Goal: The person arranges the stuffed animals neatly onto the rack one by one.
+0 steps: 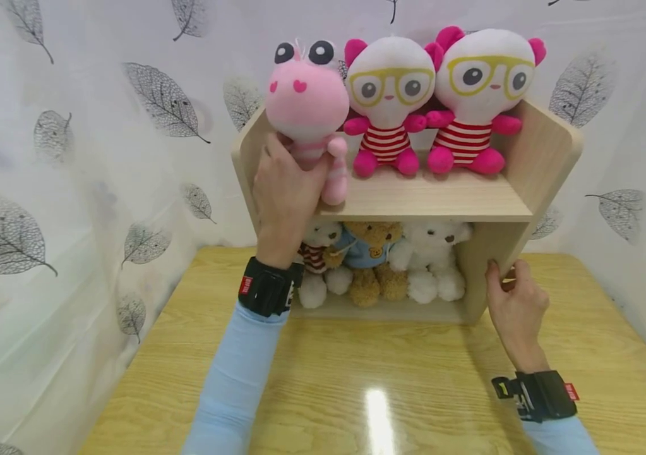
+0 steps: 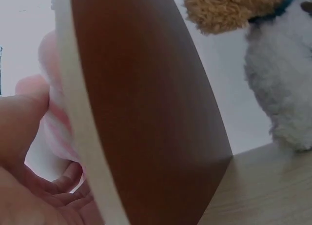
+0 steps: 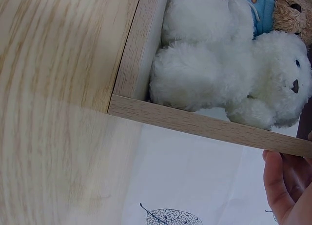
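Note:
My left hand (image 1: 288, 189) grips a pink plush toy (image 1: 308, 104) with bulging eyes and heart-shaped nostrils, round its striped body. That toy is at the left end of the upper level of a small wooden shelf (image 1: 436, 199). In the left wrist view, its pink-and-white body (image 2: 58, 108) shows between thumb and fingers, partly behind a board edge. Low on the shelf's right side panel (image 1: 478, 272), my right hand (image 1: 518, 306) pinches the front edge. The right wrist view shows the fingers (image 3: 278, 181) at the panel's outer side.
Two plush pandas, one in the middle (image 1: 388, 107) and one at right (image 1: 478, 101), sit beside the pink toy. Below are a white bear (image 1: 433, 259), a brown bear in blue (image 1: 370, 265) and a partly hidden striped-shirt bear (image 1: 319, 265). The shelf stands on a wooden table (image 1: 323, 385).

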`<state>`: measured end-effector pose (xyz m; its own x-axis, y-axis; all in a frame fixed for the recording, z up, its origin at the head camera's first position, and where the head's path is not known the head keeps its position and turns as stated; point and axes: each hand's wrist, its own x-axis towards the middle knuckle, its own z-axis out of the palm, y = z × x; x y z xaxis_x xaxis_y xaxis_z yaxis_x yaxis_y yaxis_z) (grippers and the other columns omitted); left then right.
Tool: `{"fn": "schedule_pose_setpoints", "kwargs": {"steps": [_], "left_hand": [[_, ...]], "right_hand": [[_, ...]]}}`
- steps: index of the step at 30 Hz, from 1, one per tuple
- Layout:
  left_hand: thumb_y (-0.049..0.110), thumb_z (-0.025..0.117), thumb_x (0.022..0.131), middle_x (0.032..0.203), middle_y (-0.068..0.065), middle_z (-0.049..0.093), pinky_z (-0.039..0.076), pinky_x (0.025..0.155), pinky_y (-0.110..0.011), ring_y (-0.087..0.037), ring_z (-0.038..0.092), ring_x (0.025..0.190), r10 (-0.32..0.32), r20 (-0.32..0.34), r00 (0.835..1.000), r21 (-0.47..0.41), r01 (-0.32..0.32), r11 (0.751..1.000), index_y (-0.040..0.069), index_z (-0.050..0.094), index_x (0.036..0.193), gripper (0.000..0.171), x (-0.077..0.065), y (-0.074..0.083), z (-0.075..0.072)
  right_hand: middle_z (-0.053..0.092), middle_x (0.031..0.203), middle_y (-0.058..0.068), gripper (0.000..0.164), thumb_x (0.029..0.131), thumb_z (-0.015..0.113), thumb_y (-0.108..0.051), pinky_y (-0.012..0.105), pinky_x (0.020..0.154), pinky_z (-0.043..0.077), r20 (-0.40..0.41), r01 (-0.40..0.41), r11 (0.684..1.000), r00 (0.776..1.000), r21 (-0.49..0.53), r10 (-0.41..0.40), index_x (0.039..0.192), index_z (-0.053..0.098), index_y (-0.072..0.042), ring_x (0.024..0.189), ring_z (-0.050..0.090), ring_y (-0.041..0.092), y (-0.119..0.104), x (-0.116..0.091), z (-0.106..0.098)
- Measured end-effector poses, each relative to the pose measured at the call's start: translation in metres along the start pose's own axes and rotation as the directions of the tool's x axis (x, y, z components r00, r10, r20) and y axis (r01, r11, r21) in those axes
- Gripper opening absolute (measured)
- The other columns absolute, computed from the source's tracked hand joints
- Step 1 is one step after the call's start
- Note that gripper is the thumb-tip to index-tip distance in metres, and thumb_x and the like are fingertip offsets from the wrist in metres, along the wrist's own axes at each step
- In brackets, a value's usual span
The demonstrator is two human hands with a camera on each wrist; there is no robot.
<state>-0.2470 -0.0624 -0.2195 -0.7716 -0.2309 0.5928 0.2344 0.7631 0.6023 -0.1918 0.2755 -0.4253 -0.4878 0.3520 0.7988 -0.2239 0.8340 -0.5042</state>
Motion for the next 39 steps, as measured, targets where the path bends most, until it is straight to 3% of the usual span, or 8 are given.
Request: {"fn": "schedule_pose_setpoints", "kwargs": {"steps": [12,18,22,25,30,31,36,39], "left_hand": [[0.064,0.061,0.078,0.113,-0.012,0.052,0.048,0.093,-0.035,-0.025,0.058,0.107,-0.058,-0.019,0.998,0.075,0.059,0.995,0.005,0.037,0.127,0.079,0.03,0.003,0.031],[0.059,0.065,0.078,0.117,-0.011,0.04,0.046,0.094,-0.031,-0.024,0.052,0.105,-0.04,-0.025,0.999,0.033,0.04,0.999,0.007,0.036,0.126,0.076,0.026,0.007,0.035],[0.05,0.065,0.083,0.117,-0.011,0.04,0.047,0.091,-0.031,-0.024,0.048,0.107,0.056,-0.002,0.998,0.041,-0.056,0.998,0.008,0.047,0.117,0.057,0.015,0.007,0.025],[0.035,0.064,0.087,0.112,-0.008,0.049,0.048,0.087,-0.033,-0.023,0.051,0.103,0.215,0.071,0.974,0.055,-0.219,0.974,0.011,0.06,0.106,0.031,0.008,0.005,0.016],[0.021,0.061,0.09,0.109,-0.008,0.059,0.045,0.09,-0.038,-0.026,0.055,0.102,0.449,0.187,0.874,0.055,-0.466,0.883,0.013,0.067,0.108,0.021,0.004,-0.002,0.014],[0.021,0.06,0.091,0.11,-0.008,0.058,0.043,0.093,-0.039,-0.028,0.054,0.103,0.463,0.195,0.864,0.066,-0.483,0.873,0.013,0.067,0.111,0.022,0.003,-0.003,0.015],[0.027,0.051,0.097,0.121,-0.008,0.052,0.044,0.093,-0.047,-0.032,0.049,0.113,0.376,0.293,0.879,0.156,-0.432,0.888,0.016,0.063,0.12,0.028,0.004,-0.004,0.02],[0.029,0.047,0.098,0.128,-0.007,0.047,0.047,0.086,-0.051,-0.033,0.046,0.116,0.324,0.367,0.872,0.212,-0.418,0.883,0.018,0.06,0.121,0.029,0.006,-0.001,0.022]], "right_hand": [[0.068,0.07,0.019,0.023,0.082,0.068,-0.02,0.007,0.049,0.031,0.004,-0.007,1.0,1.0,0.001,0.007,0.09,0.062,0.001,0.065,0.033,-0.029,0.002,0.0,0.001],[0.068,0.07,0.019,0.023,0.082,0.068,-0.021,0.008,0.049,0.03,0.0,-0.017,1.0,1.0,-0.003,0.017,0.089,0.062,0.001,0.065,0.033,-0.03,0.003,0.0,0.001],[0.068,0.07,0.019,0.024,0.082,0.068,-0.021,0.007,0.049,0.03,0.006,-0.016,1.0,1.0,-0.001,0.016,0.09,0.063,0.001,0.064,0.034,-0.028,0.003,0.0,0.001],[0.068,0.07,0.02,0.024,0.083,0.067,-0.021,0.006,0.049,0.029,0.008,-0.017,1.0,1.0,-0.002,0.017,0.091,0.062,0.002,0.064,0.034,-0.027,0.003,0.001,0.001],[0.068,0.069,0.019,0.024,0.082,0.067,-0.021,0.009,0.049,0.03,0.0,-0.02,1.0,1.0,-0.009,0.02,0.088,0.062,0.002,0.064,0.032,-0.03,0.003,0.001,0.0],[0.068,0.069,0.019,0.024,0.082,0.067,-0.021,0.009,0.049,0.03,-0.003,-0.022,1.0,1.0,-0.009,0.022,0.087,0.062,0.002,0.064,0.032,-0.03,0.002,0.002,0.0],[0.068,0.069,0.019,0.025,0.083,0.067,-0.021,0.009,0.049,0.03,0.001,-0.015,1.0,1.0,-0.002,0.015,0.087,0.061,0.003,0.064,0.032,-0.03,0.001,0.001,0.0],[0.068,0.069,0.019,0.025,0.083,0.066,-0.021,0.009,0.048,0.03,0.001,-0.014,1.0,1.0,-0.004,0.014,0.087,0.061,0.003,0.064,0.031,-0.03,0.001,0.001,0.0]]}}
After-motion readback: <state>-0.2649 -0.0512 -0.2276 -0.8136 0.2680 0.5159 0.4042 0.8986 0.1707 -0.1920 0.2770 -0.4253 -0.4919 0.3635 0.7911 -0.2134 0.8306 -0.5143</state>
